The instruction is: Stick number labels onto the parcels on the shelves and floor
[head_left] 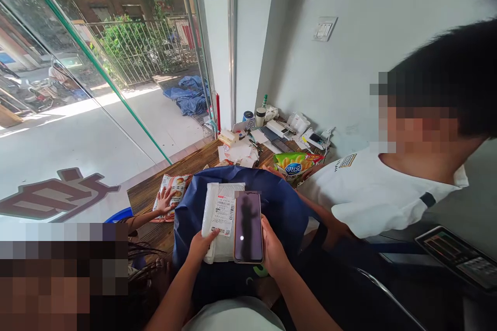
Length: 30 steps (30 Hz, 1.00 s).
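My left hand (203,246) grips a white padded parcel (223,199) by its lower left edge, thumb on top beside the printed label. In my right hand (275,253) is a smartphone (248,227), held upright by its right side with a dark screen. The phone covers the parcel's right part. Under both lies a large dark blue bag (279,196) on the wooden table. Whether the parcel rests on the bag or is lifted off it, I cannot tell.
A person in a white shirt (361,191) sits at right, near a green snack bag (293,165). At left another person's hand (166,201) lies on a snack packet (174,186). Papers and cups (260,115) clutter the table's (145,194) far end. Glass panels (97,88) stand left.
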Tool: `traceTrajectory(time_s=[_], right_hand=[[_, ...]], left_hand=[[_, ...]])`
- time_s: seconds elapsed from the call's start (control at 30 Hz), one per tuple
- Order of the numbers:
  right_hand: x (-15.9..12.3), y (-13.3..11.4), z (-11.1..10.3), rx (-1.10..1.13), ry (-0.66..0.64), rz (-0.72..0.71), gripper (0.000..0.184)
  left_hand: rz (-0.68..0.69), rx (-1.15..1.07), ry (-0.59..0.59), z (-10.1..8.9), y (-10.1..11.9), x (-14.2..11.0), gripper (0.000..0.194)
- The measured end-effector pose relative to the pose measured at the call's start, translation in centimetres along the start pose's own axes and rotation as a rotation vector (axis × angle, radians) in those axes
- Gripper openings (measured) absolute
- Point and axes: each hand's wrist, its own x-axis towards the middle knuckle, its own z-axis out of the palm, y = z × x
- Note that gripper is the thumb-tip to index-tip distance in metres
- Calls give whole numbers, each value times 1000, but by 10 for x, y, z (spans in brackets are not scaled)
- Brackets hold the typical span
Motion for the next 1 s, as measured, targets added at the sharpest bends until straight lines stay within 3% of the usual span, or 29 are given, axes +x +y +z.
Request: traceTrajectory(time_s=[0.2,0.53,0.63,0.77,1.0], right_hand=[[-6,-5,7,40,-15,19,45],[-2,0,2,30,70,45,54],[-5,-1,-1,-33,-26,26,62],[-10,-1,-5,-118,-203,-32,89],[-13,0,-6,-189,-212,-37,99]], left_hand=[[17,-22,-15,0,-4,4,27],[10,-76,-53,0,-8,7,25],[3,-84,-41,2,-6,5,21],[5,-83,-21,3,-2,2,19],[-6,-84,-1,3,0,1,15]])
